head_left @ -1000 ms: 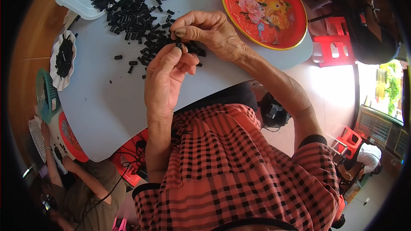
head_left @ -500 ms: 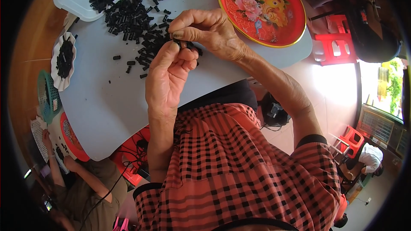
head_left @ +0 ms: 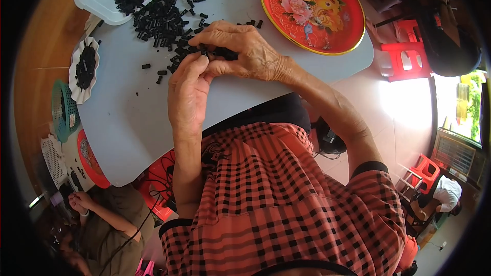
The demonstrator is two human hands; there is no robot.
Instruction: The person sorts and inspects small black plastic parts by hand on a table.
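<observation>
Both hands meet over the near edge of a heap of small black parts point(head_left: 163, 18) on the pale table point(head_left: 128, 122). The left hand point(head_left: 186, 94) reaches up with its fingertips closed on a small black piece point(head_left: 203, 50), and the right hand point(head_left: 245, 51) curls over from the other side, its fingers pinched on the same piece or on one joined to it; the view is too small here to tell if it is one piece or two.

The heap spreads from a white tray point(head_left: 94, 0) at the far side, which also holds black parts. A small white scalloped dish point(head_left: 74, 76) with more of them stands at the left, apart from the hands. A red round tray with flowers point(head_left: 313, 7) lies empty just beside the right hand.

I think the main risk is that the little piece slips from the pinch, because it is small and both grips are only at the fingertips. It then falls among the loose parts, or rolls off the table edge toward the lap.
</observation>
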